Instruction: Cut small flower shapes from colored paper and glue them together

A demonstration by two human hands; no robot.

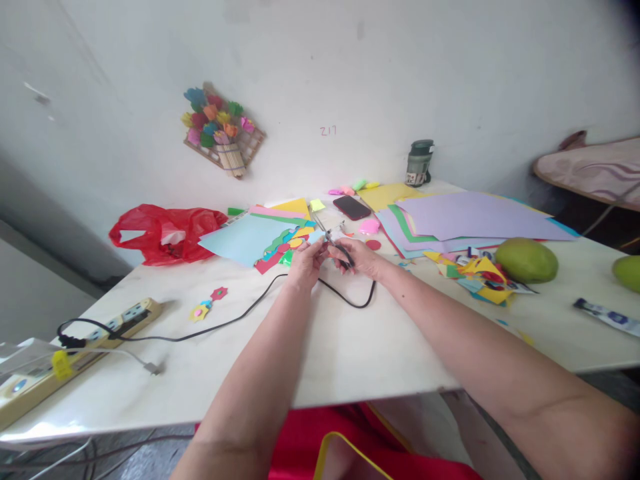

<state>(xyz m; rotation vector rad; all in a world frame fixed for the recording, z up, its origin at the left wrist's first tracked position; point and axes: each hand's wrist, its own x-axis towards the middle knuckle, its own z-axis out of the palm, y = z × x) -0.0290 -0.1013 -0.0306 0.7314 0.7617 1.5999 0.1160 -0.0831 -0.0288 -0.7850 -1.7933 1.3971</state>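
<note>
on table [380, 347] — left: bag [195, 230] behind power strip [107, 343] | back: phone [352, 207] | right: fruit [527, 260] before paper sheets [480, 215]

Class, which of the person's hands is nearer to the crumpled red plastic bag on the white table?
Left. The left hand is to the right of the crumpled red plastic bag, apart from it; the right hand is farther right, beyond the left.

Scissors [349, 259]: black handle. Cord [205, 332]: black. Large top sheet [490, 213]: lavender; left-hand sheet [237, 239]: pale blue. Bag [145, 227]: red. Mango [527, 261]: green. Cloth [595, 167]: pale, wavy greyish-purple stripes. Small flower [199, 311]: yellow, pink centre.
</note>
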